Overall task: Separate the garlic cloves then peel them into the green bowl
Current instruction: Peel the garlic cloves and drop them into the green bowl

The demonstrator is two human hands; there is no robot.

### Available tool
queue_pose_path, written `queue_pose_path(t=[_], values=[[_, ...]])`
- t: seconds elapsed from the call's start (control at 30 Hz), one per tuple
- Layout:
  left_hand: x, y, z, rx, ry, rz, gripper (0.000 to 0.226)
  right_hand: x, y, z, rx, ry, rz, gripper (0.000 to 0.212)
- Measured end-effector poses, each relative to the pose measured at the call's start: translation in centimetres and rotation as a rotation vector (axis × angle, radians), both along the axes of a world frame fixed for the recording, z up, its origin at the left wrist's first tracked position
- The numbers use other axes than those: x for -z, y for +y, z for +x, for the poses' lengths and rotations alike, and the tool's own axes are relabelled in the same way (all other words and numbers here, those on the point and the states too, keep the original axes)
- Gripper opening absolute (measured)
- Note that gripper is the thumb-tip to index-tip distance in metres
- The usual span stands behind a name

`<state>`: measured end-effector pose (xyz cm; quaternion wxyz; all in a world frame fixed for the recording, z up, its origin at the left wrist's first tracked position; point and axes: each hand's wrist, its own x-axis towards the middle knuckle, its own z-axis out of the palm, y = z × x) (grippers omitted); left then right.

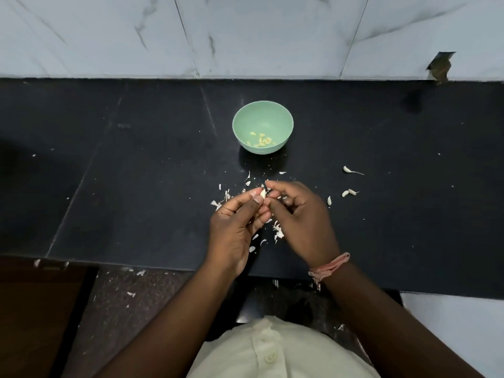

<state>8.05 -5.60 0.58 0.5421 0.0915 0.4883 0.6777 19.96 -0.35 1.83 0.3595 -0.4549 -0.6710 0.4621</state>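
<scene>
Nearest to the camera is the person's pale buttoned shirt (272, 353), and from it both forearms reach forward over the near edge of the black counter (109, 186). The right wrist carries a pink thread band (328, 267).

The left hand (234, 227) pinches a garlic clove (263, 193) between its thumb and forefinger, the other fingers curled under it. The right hand (300, 216) is just beside it, its fingers curled, and its fingertips touch the right side of the same clove; whether they hold a piece of skin one cannot tell.

Under and around the hands lie many white skin flakes (278, 231) on the counter, and some are also on the floor near the person. To the right of the right hand lie unpeeled cloves: one near the knuckles (329, 200), a pair further right (348, 192), and one farther away with a thin stem (347, 169).

Beyond the hands, apart from them, stands the green bowl (245, 115), upright, with several yellowish peeled cloves (262, 140) in its bottom. Behind the counter rises a marble wall (245, 36).
</scene>
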Motion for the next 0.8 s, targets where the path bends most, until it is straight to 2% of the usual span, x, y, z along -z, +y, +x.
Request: queue_pose_path(t=[0.2,0.4,0.57,0.8], values=[[0.3,-1.0,0.0,-0.014,0.097,0.046,0.021,0.4,-0.2,0.4,-0.027,-0.029,0.135,0.016],[-0.3,-1.1,-1.1,0.015,0.168,0.122,0.020,-0.1,-1.1,-0.5,0.033,-0.106,0.332,0.017],[-0.3,-0.7,-2.1,0.058,0.206,0.159,0.023,-1.2,-1.3,-1.4,0.080,-0.204,0.439,0.010],[-0.4,-0.1,-1.2,0.079,0.134,0.143,0.024,-1.0,-0.7,-1.2,0.033,-0.384,0.648,0.006]])
